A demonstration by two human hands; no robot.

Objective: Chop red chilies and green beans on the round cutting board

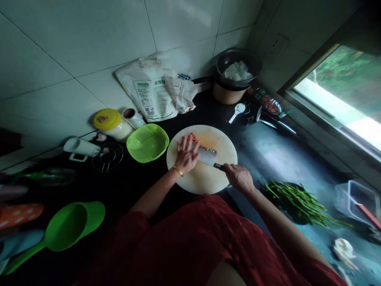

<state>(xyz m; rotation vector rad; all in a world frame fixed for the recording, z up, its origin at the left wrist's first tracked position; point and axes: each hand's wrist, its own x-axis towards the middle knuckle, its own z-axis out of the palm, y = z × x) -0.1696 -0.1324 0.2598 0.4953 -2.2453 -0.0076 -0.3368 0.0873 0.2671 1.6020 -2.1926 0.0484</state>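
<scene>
On the round white cutting board (202, 180), a cleaver (208, 156) lies with its broad blade tilted almost flat. My right hand (240, 177) is closed around its dark handle. My left hand (188, 154), with a gold bracelet at the wrist, rests with fingers spread over the far end of the blade. Chopped red chili (194, 138) lies beyond the left fingertips, and more bits cling along the blade's upper edge. The left palm hides part of the blade.
Left of the board sits a green basket (147, 143), near a yellow-lidded jar (111, 122). Behind stand a white printed bag (157, 93) and stacked pots (233, 75). To the right lie green beans (300, 202) and a clear plastic container (355, 198). A green ladle (67, 224) is at lower left.
</scene>
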